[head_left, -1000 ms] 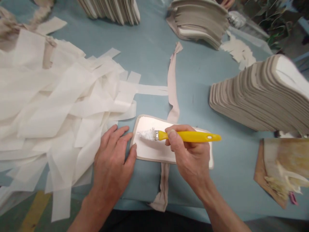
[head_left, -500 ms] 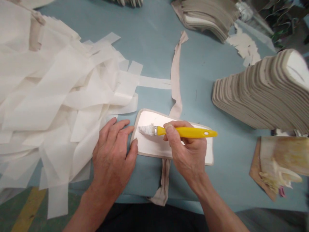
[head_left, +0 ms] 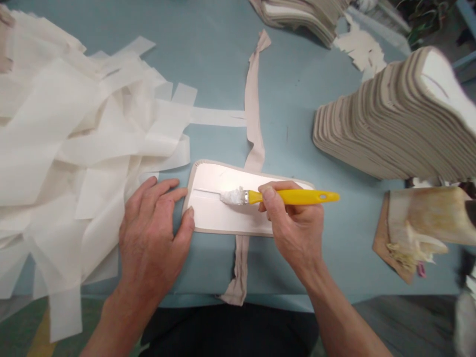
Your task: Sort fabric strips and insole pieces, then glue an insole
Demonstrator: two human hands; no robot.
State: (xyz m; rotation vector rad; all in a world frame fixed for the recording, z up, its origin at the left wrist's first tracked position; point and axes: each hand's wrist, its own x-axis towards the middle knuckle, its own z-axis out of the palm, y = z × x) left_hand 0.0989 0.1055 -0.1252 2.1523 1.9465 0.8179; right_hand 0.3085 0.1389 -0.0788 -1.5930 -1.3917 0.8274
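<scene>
My right hand is closed around a yellow-handled brush whose white, paste-laden bristles rest on a flat pale piece with a beige border. A thin wet line runs left of the bristles. My left hand lies flat with fingers spread on the blue table, its thumb tip against the piece's left edge. A long beige fabric strip passes under the piece.
A big heap of white paper strips covers the left side. A leaning stack of beige pieces stands at the right, another stack at the back. A glue-smeared board lies at the lower right.
The brush has slid to the right along the piece, leaving a thin line behind it. My left hand stays at the piece's left edge. The view has shifted.
</scene>
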